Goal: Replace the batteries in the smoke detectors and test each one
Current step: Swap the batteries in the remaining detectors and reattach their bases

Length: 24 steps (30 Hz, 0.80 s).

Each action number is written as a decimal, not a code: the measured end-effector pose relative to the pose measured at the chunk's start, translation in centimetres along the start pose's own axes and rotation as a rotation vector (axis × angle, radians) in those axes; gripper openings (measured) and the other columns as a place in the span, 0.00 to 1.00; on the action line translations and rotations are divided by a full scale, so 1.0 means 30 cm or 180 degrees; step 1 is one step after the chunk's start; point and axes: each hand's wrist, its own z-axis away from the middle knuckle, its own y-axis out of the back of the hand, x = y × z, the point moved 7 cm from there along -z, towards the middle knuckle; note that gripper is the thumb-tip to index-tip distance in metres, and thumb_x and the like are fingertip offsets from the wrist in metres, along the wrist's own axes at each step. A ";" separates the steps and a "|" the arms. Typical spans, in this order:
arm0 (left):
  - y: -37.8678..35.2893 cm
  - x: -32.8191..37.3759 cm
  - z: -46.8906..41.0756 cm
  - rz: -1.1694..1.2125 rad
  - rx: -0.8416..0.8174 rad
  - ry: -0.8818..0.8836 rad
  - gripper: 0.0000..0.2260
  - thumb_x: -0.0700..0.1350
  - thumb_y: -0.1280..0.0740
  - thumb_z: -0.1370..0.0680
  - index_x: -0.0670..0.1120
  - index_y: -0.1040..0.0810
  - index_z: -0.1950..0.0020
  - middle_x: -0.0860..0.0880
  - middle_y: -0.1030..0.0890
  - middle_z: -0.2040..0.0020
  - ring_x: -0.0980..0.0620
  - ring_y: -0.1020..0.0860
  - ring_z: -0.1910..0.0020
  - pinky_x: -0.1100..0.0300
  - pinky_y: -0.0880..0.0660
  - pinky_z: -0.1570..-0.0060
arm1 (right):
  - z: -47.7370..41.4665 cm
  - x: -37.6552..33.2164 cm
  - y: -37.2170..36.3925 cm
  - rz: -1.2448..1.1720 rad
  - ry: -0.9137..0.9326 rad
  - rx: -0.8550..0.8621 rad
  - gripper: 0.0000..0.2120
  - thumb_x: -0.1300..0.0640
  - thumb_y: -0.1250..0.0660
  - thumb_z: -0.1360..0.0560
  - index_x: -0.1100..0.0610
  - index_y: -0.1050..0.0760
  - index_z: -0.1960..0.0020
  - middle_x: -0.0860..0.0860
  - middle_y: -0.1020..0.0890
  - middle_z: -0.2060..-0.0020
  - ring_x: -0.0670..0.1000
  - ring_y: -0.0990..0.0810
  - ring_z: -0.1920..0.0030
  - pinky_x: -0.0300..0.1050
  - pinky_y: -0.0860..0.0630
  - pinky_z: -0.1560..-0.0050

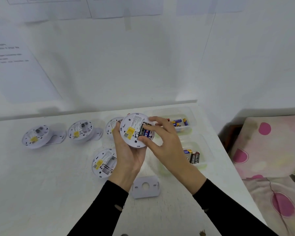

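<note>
My left hand [126, 150] holds a round white smoke detector [131, 128] above the table, its back with a yellow label facing me. In its open compartment sits a battery [146, 131], and my right hand [163, 138] pinches it with thumb and fingers. Several other detectors lie back-up on the table: one [35, 135] at far left, another [80, 130] beside it, a third [111, 126] partly hidden behind my left hand, and a fourth [104, 162] near my left wrist.
Two clear plastic trays stand on the right: the far tray [186, 129] and the near tray [202, 163], both holding batteries. A white mounting plate [146, 187] lies between my forearms. A wall rises behind the white table [49, 184]; a spotted fabric [271, 150] lies past its right edge.
</note>
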 end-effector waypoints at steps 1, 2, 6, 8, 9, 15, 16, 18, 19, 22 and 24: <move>0.002 0.001 0.006 -0.0024 -0.0019 0.0014 0.21 0.57 0.44 0.17 0.45 0.22 0.38 0.43 0.19 0.45 0.46 0.22 0.44 0.56 0.22 0.49 | 0.003 0.002 0.001 -0.0080 -0.0112 -0.0004 0.18 0.44 0.28 0.30 0.52 0.19 0.44 0.44 0.25 0.40 0.46 0.27 0.40 0.46 0.28 0.38; 0.006 0.004 0.010 -0.0069 -0.0045 0.0030 0.21 0.57 0.44 0.17 0.45 0.23 0.36 0.42 0.20 0.43 0.46 0.23 0.43 0.55 0.23 0.47 | 0.011 0.000 0.004 -0.0167 -0.0185 0.0016 0.17 0.45 0.27 0.31 0.52 0.19 0.45 0.45 0.26 0.40 0.47 0.28 0.39 0.45 0.29 0.37; 0.042 0.056 0.009 -0.0134 -0.0072 -0.0001 0.21 0.57 0.46 0.17 0.46 0.25 0.34 0.42 0.21 0.39 0.42 0.22 0.40 0.49 0.20 0.47 | 0.129 -0.025 0.030 -0.0184 0.0194 0.0337 0.07 0.60 0.29 0.26 0.62 0.22 0.49 0.53 0.25 0.46 0.49 0.26 0.41 0.39 0.30 0.40; 0.087 0.102 0.003 -0.0019 0.0083 -0.0084 0.23 0.58 0.46 0.17 0.45 0.26 0.31 0.40 0.24 0.33 0.39 0.27 0.31 0.44 0.26 0.36 | 0.227 0.004 -0.020 -0.0060 0.0306 -0.0265 0.06 0.63 0.31 0.25 0.62 0.23 0.48 0.53 0.24 0.48 0.47 0.25 0.44 0.39 0.30 0.43; 0.113 0.123 0.002 0.0015 0.0172 -0.0134 0.24 0.58 0.46 0.17 0.44 0.27 0.30 0.39 0.24 0.31 0.38 0.28 0.29 0.41 0.30 0.31 | 0.277 0.023 -0.058 0.0103 0.0390 -0.0729 0.08 0.61 0.31 0.24 0.60 0.23 0.46 0.52 0.23 0.47 0.47 0.25 0.43 0.40 0.29 0.43; 0.193 0.169 0.032 -0.0008 0.0239 -0.0222 0.21 0.57 0.46 0.17 0.45 0.22 0.37 0.42 0.17 0.42 0.40 0.24 0.34 0.38 0.34 0.29 | 0.401 0.025 -0.170 0.0891 0.1243 -0.1896 0.11 0.53 0.35 0.23 0.56 0.23 0.44 0.54 0.24 0.36 0.53 0.28 0.33 0.41 0.29 0.39; 0.196 0.169 0.041 -0.0011 0.0224 -0.0221 0.21 0.57 0.45 0.17 0.45 0.22 0.37 0.42 0.18 0.42 0.40 0.24 0.34 0.38 0.34 0.29 | 0.402 0.033 -0.181 0.0890 0.1160 -0.1984 0.11 0.53 0.35 0.23 0.56 0.24 0.43 0.55 0.25 0.36 0.54 0.28 0.33 0.42 0.28 0.39; 0.201 0.167 0.056 0.0005 0.0186 -0.0217 0.20 0.56 0.44 0.18 0.45 0.22 0.38 0.41 0.19 0.40 0.39 0.26 0.32 0.38 0.35 0.29 | 0.411 0.065 -0.198 0.0884 0.0971 -0.2107 0.14 0.52 0.35 0.25 0.55 0.24 0.42 0.55 0.25 0.37 0.54 0.27 0.34 0.42 0.28 0.40; 0.203 0.166 0.063 0.0013 0.0157 -0.0212 0.20 0.56 0.43 0.18 0.45 0.21 0.38 0.41 0.20 0.39 0.39 0.28 0.30 0.38 0.35 0.29 | 0.416 0.080 -0.201 0.0897 0.0903 -0.2122 0.15 0.50 0.36 0.25 0.55 0.24 0.41 0.55 0.24 0.37 0.54 0.27 0.35 0.41 0.29 0.39; 0.209 0.171 0.078 0.0025 0.0089 -0.0175 0.19 0.56 0.43 0.18 0.45 0.22 0.38 0.41 0.21 0.37 0.38 0.28 0.29 0.38 0.33 0.30 | 0.420 0.111 -0.199 0.0963 0.0781 -0.2101 0.19 0.48 0.33 0.27 0.54 0.24 0.39 0.53 0.23 0.38 0.51 0.27 0.35 0.41 0.31 0.35; 0.213 0.177 0.084 0.0003 0.0093 -0.0178 0.19 0.55 0.43 0.18 0.46 0.22 0.37 0.41 0.21 0.37 0.39 0.29 0.29 0.38 0.33 0.30 | 0.413 0.115 -0.196 0.0910 0.0694 -0.2074 0.20 0.48 0.31 0.29 0.54 0.24 0.40 0.51 0.22 0.40 0.49 0.26 0.38 0.43 0.30 0.37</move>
